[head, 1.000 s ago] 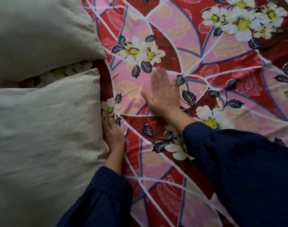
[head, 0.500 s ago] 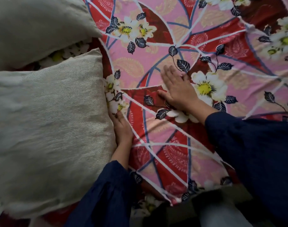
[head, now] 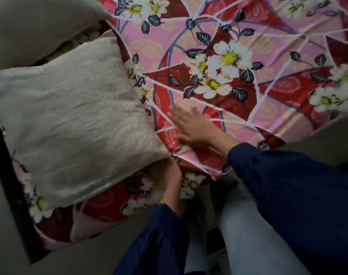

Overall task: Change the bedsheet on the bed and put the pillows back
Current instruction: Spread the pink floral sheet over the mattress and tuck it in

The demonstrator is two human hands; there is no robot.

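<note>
At the bed's near edge, the right hand point(head: 193, 128) lay flat, fingers spread, on the floral bedsheet point(head: 159, 48), having slid back from the white flower point(head: 228, 58). The left hand point(head: 170, 175) had dropped to the corner of the near pillow point(head: 70, 126), fingers hidden beneath, grip unclear. A second pillow point(head: 36, 26) lay behind at the head end.

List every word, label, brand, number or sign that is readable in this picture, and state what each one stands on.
None: no readable text shows anywhere.
The bedsheet carries only a print of flowers, leaves and paisley shapes.
The near pillow and far pillow are plain beige cloth, with no tag in view.
The dark blue sleeves bear no lettering.
</note>
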